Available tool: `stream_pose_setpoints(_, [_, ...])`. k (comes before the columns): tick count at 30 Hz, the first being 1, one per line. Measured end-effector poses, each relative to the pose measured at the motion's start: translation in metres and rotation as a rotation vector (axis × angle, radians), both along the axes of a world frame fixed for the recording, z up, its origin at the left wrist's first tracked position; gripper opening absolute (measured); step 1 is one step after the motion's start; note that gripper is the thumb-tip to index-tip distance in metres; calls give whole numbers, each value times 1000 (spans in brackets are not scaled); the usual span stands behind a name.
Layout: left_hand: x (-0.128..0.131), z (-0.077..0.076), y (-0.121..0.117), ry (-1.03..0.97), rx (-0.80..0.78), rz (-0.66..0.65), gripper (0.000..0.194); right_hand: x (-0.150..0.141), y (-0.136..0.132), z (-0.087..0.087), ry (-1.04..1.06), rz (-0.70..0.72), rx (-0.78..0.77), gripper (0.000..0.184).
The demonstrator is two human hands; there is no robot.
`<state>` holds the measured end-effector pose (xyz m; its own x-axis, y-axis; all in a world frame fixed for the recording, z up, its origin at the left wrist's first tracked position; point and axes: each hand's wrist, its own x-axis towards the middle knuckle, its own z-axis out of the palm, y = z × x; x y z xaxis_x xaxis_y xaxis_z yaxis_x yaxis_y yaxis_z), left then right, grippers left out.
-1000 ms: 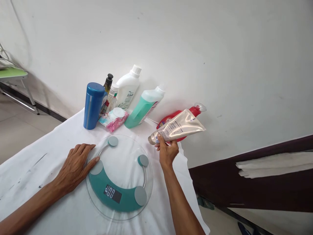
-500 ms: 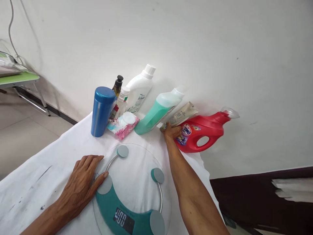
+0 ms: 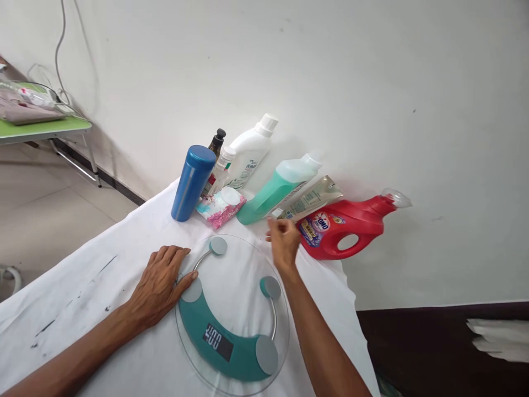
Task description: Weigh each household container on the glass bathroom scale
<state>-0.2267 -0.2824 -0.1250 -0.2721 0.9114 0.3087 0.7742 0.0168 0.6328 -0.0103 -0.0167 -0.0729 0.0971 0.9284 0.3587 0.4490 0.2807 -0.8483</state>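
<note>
My left hand (image 3: 162, 282) lies flat and open on the white cloth, fingertips touching the left rim of a round glass scale (image 3: 231, 314) with a teal band and a lit display. My right hand (image 3: 283, 241) hovers just beyond the scale's far edge, fingers loosely curled and holding nothing. Right behind it a silver-gold tube (image 3: 311, 198) leans between a green-filled bottle (image 3: 278, 188) and a red detergent jug (image 3: 345, 227) lying on its side.
A blue cylinder flask (image 3: 190, 183), a pink wipes pack (image 3: 220, 207), a white bottle (image 3: 249, 152), a small clear bottle (image 3: 219, 168) and a dark bottle (image 3: 216, 141) stand by the wall. The table's right edge (image 3: 349, 309) drops off. A green table (image 3: 45, 128) stands far left.
My right hand carried the tube to the row of bottles, set it between the green bottle and the red jug, then let go and drew back. The left hand stayed at the scale.
</note>
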Motion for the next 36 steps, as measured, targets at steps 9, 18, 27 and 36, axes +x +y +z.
stream_pose_setpoints(9, [-1, -3, -1, 2, 9, -28, 43, -102, -36, 32, -1227, 573, 373, 91])
stream_pose_setpoints(18, [2, -1, -3, -15, -20, -32, 39, -127, -9, 36, -1481, 696, 414, 73])
stream_pose_setpoints(27, [1, 2, -5, -4, -28, -45, 38, -89, -19, 30, -1324, 575, 575, 51])
stream_pose_setpoints(36, [0, -1, -4, 31, -22, -32, 37, -69, -36, 52, -1083, 532, 642, 48])
